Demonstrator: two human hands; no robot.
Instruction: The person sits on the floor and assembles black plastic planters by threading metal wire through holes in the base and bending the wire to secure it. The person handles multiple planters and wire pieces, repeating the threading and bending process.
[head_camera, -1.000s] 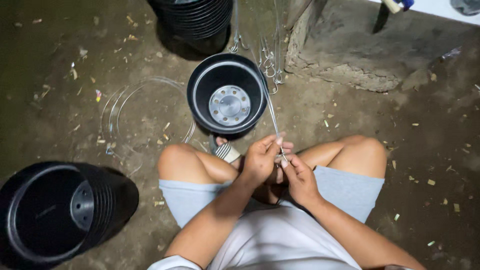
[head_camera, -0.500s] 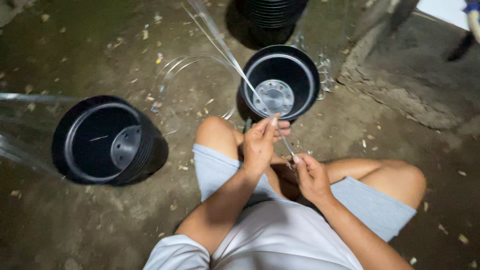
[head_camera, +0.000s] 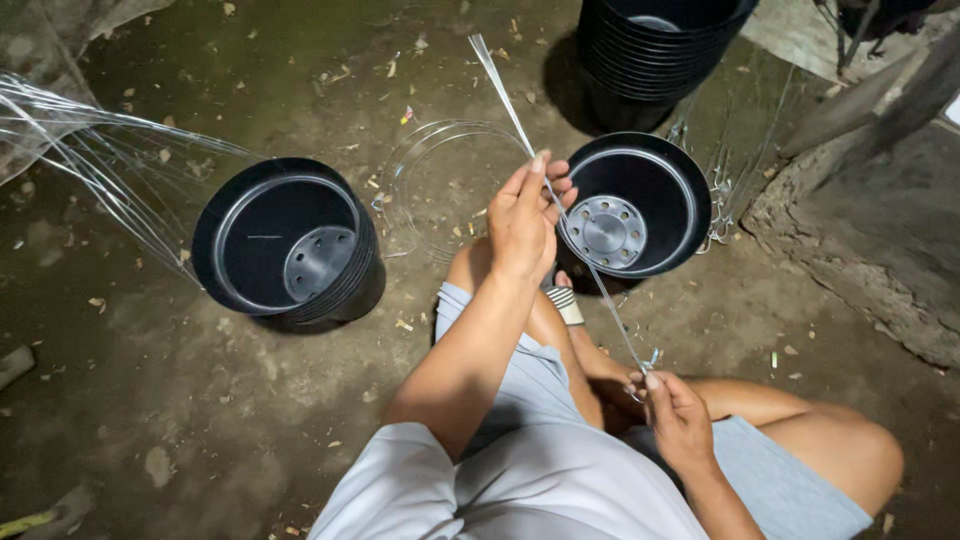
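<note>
I sit on a dirt floor with my knees bent. My left hand (head_camera: 530, 215) is raised and pinches a thin clear plastic strip (head_camera: 510, 110) that runs up and away from it. The same strip slants down to my right hand (head_camera: 680, 420), which grips its lower end near my lap, beside small metal hooks. A black plastic pot (head_camera: 690, 200) with a perforated grey bottom stands just beyond my left hand. A stack of black pots (head_camera: 290, 240) lies to the left.
A taller stack of black pots (head_camera: 650, 50) stands at the back. A clear round plastic ring (head_camera: 430, 180) lies on the ground between the pots. Wire hangers (head_camera: 725, 210) hang by a rough concrete ledge (head_camera: 860, 230) on the right. Clear strips (head_camera: 90, 160) fan out at the left.
My hands have moved apart: the left rose along the strip while the right dropped toward my lap. The view swung right, so the left pot stack sits nearer the centre.
</note>
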